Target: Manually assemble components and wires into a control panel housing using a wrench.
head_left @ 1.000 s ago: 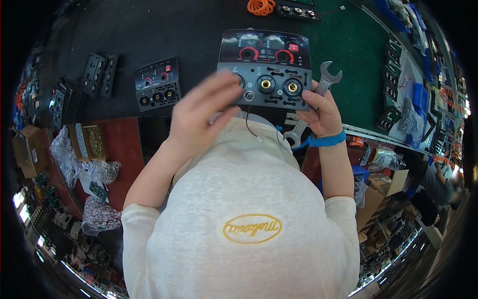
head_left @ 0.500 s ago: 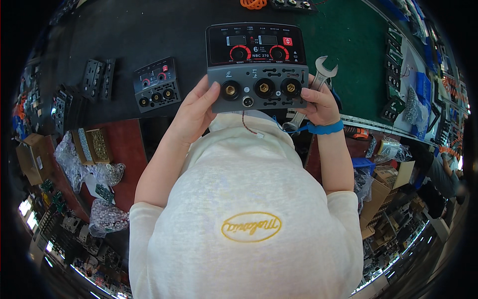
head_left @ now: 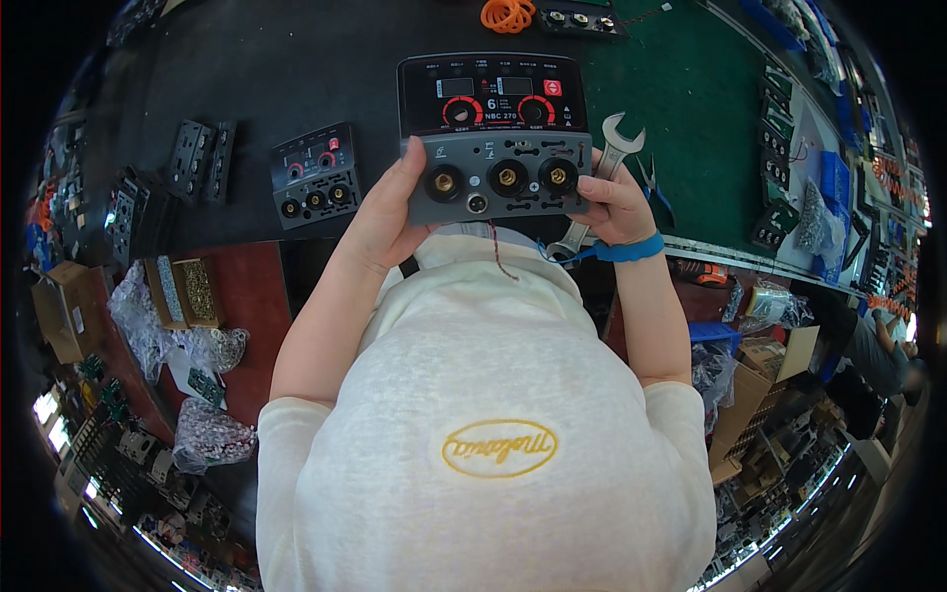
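Observation:
Between both hands I hold a dark welder control panel (head_left: 490,94) up in front of my chest. It has two small displays, two red-ringed dials and three round sockets with brass centres. My left hand (head_left: 388,207) is closed on its left edge, thumb on the front. At the right edge my right hand (head_left: 621,205) grips the panel with the thumb in front, and also keeps a steel open-ended wrench (head_left: 619,146) in its grasp. The wrench's open jaw points up past the panel. A thin twisted cable (head_left: 496,247) hangs below the panel. Fingers behind the panel are hidden.
Another finished panel (head_left: 316,175) lies on the dark table to the left, with several more panel parts (head_left: 189,163) beyond it. Pliers (head_left: 653,192) rest on the green mat right of my hand. Circuit boards (head_left: 774,163) line the right edge. An orange coil (head_left: 507,15) lies far back.
The panel, both hands and the wrench have shifted a little to the left. The pliers behind my right hand now show more fully.

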A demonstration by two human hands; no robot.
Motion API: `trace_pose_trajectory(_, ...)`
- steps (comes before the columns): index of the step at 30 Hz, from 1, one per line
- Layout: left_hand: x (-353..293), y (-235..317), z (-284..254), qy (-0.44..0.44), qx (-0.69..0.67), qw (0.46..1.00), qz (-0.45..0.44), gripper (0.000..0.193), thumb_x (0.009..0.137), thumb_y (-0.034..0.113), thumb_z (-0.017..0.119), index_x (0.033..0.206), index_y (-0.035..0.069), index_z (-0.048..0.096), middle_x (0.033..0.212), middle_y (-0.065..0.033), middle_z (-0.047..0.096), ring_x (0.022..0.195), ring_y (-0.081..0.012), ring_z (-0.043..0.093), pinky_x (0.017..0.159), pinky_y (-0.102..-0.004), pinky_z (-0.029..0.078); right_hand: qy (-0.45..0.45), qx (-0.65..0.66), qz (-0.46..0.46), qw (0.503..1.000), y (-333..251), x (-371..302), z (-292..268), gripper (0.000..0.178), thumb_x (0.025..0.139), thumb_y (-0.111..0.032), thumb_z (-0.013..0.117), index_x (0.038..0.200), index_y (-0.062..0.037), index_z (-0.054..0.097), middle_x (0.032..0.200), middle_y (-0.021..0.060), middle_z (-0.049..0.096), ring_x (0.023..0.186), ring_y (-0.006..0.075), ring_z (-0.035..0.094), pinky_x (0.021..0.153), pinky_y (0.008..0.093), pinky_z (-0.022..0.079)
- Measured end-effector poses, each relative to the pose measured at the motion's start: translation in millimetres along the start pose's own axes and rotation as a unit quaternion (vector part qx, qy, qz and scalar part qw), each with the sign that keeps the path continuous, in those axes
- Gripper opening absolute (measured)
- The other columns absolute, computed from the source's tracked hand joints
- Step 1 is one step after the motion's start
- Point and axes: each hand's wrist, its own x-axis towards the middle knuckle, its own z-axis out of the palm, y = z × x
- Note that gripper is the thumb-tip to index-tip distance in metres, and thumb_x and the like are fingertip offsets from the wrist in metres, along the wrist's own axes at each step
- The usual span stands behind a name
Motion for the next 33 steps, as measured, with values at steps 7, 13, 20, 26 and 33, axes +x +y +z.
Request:
trace_pose_trajectory(7,9,9,-4,-0.004,0.033,0.999,0.024,0.053,0.092,0.049,0.044,0.124,0.008,0.048,0.117,-0.0098,0.058,0.107,-0.0197,0.057,0.091,-0.0380,0.046,-0.002,-0.032,-0.028,0.999,1,4,2,0.038,0.080,-0.010,0.063,0.115,0.0001,0.051,0.087,0.0075,0.061,0.044,-0.0002,0.037,0.038,0.0144,0.025)
trace_pose_trajectory(13,5,19,3,0.043,0.019,0.997,0.067,0.055,0.091,0.052,0.044,0.123,0.006,0.047,0.116,-0.0078,0.056,0.108,-0.0171,0.053,0.092,-0.0343,0.044,0.139,-0.130,-0.050,0.980,-14,16,-13,0.044,0.085,-0.024,0.064,0.117,0.0019,0.050,0.082,0.0046,0.059,0.043,0.0014,0.034,0.037,0.0167,0.023)
trace_pose_trajectory(20,5,38,0,0.082,-0.007,0.989,0.119,0.051,0.091,0.051,0.045,0.120,0.009,0.050,0.111,-0.0067,0.057,0.104,-0.0166,0.055,0.089,-0.0353,0.046,0.441,-0.514,-0.006,0.736,45,28,-131,0.047,0.080,-0.013,0.059,0.122,0.0035,0.045,0.101,0.0170,0.059,0.094,0.0292,0.058,0.083,0.0365,0.046)
trace_pose_trajectory(26,0,46,-2,0.077,-0.006,0.986,0.145,0.049,0.092,0.049,0.043,0.118,0.008,0.051,0.109,-0.0063,0.058,0.104,-0.0159,0.056,0.089,-0.0348,0.046,0.393,-0.638,-0.080,0.658,61,36,-113,0.048,0.079,-0.006,0.053,0.125,0.0026,0.043,0.117,0.0242,0.047,0.105,0.0397,0.051,0.091,0.0417,0.042)
trace_pose_trajectory(33,-5,50,4,0.083,-0.024,0.986,0.145,0.048,0.092,0.049,0.044,0.115,0.008,0.054,0.108,-0.0063,0.060,0.102,-0.0159,0.057,0.088,-0.0339,0.046,0.359,-0.768,-0.126,0.514,45,14,-117,0.052,0.077,-0.015,0.063,0.125,-0.0012,0.046,0.119,0.0188,0.049,0.118,0.0357,0.041,0.096,0.0435,0.037)
